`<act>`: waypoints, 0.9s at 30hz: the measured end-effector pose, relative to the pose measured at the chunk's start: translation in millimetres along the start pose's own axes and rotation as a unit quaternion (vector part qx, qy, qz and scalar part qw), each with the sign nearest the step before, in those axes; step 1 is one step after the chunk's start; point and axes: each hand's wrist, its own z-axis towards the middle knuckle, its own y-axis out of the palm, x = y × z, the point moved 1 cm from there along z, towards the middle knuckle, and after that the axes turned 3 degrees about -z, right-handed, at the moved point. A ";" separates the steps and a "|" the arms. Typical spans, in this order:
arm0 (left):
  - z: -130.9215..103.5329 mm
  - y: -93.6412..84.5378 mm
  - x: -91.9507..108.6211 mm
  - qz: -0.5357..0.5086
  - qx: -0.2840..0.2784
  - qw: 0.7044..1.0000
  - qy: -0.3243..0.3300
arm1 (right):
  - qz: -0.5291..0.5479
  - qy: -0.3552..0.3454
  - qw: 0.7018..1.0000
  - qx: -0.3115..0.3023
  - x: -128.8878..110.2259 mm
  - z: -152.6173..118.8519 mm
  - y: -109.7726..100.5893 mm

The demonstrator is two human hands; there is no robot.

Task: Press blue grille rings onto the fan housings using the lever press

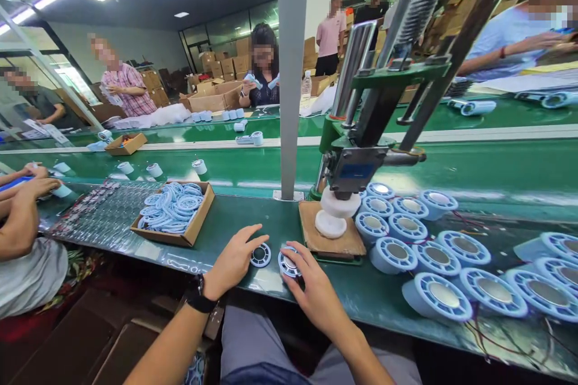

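Fingers [249, 230] spread, your left hand [228, 263] sits beside a flat ring [261, 247]. Your right hand [313, 283], nearer the press [356, 171] ahead and rightward, clasps a round part [285, 261].

The top of the green metal press [361, 162] is cut off. Right of it, pale-blue round housings [560, 277] run out of view. Left of it, the right hand [311, 280] partly covers a blue-rimmed disc [288, 263]. Heads [263, 51] behind are blurred.

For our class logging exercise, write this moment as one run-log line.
left hand: open beside slotted ring | right hand: on round blue part
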 end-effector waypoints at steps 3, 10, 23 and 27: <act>-8.7 14.0 3.4 0.007 0.053 0.995 -0.081 | -0.010 0.007 1.000 0.020 0.0 -13.0 -6.9; -7.7 18.9 25.1 -0.114 0.101 0.974 -0.170 | -0.007 0.039 0.993 0.114 3.6 -20.4 -3.9; 9.1 35.3 82.0 -0.175 0.067 0.976 -0.109 | 0.020 0.036 0.986 0.160 7.0 -22.4 3.0; 4.4 46.4 83.6 -0.217 0.098 0.962 -0.137 | 0.033 0.057 0.986 0.150 6.5 -21.2 4.7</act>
